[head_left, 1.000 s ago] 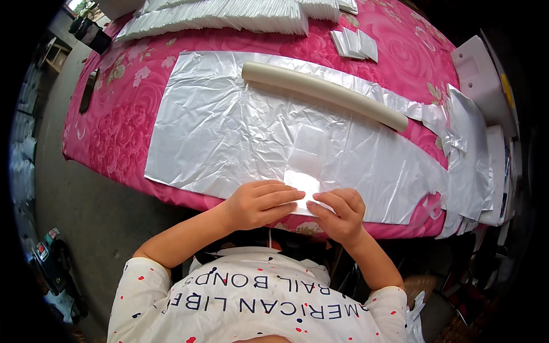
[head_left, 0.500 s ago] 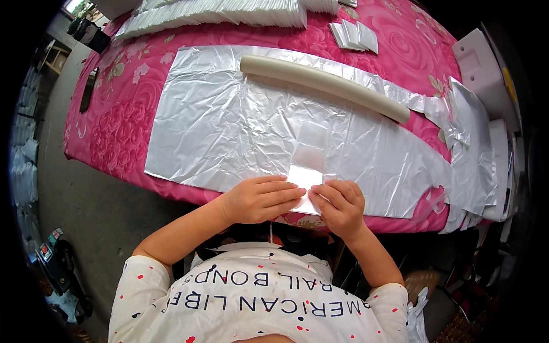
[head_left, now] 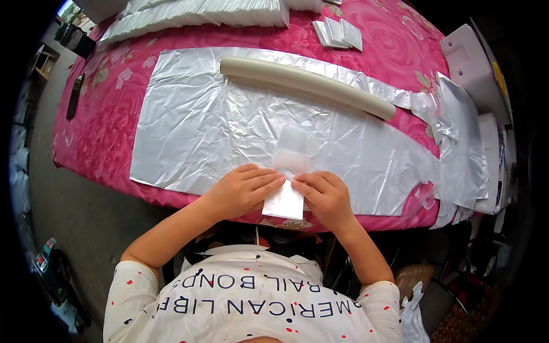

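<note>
A narrow, thin plastic bag lies at the table's near edge, its shiny near part folded over and its translucent far part stretched out flat. My left hand presses its closed fingers on the left side of the fold. From the right, my right hand pinches the same fold between thumb and fingers. The fingertips of both hands almost meet on it. Underneath spreads a large crinkled silver plastic sheet. A long beige roller or tube rests across the sheet beyond my hands.
A pink flowered tablecloth covers the table. Long rows of stacked white packets stand at the far left, with a few folded packets farther right. A dark phone-like object lies at left. White foam boxes stand at right.
Both hands have shifted to the fold's far end, and more of the bag's shiny near part now shows below the fingers. The whole view has shifted slightly.
</note>
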{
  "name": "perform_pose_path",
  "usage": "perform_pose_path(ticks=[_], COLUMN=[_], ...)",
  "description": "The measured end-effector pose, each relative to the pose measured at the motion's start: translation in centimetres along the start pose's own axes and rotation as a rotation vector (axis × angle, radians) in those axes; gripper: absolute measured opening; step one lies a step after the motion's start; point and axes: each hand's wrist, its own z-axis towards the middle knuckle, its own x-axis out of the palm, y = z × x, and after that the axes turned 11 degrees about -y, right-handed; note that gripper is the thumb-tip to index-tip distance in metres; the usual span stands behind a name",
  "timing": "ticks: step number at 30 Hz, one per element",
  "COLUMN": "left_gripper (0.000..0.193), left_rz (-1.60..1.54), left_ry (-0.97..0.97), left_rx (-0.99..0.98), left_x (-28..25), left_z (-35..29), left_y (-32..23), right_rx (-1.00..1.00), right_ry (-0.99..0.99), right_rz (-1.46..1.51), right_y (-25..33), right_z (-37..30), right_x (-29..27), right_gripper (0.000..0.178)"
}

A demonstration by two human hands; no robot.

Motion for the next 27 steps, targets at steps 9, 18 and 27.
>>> perform_pose_path(ticks=[9, 18, 27], left_gripper=[0.048, 0.061, 0.063], left_rz=[-0.174, -0.375, 0.1], left_ry=[-0.046, -0.099, -0.281], left_rx=[-0.232, -0.926, -0.24], left_x=[0.0, 0.1, 1.4], left_z=[0.2, 3.9, 4.2], left_y=[0.3, 0.9, 0.7], right_rx=[0.227, 1.129, 1.299], right_ry=[-0.019, 0.296, 0.423], right_rz=[0.151, 0.45, 0.494], right_y=[-0.2, -1.4, -2.3], right_z=[0.5, 5.0, 6.4], right_x=[0.2, -0.3, -0.5], right_gripper=[0.019, 0.025, 0.024])
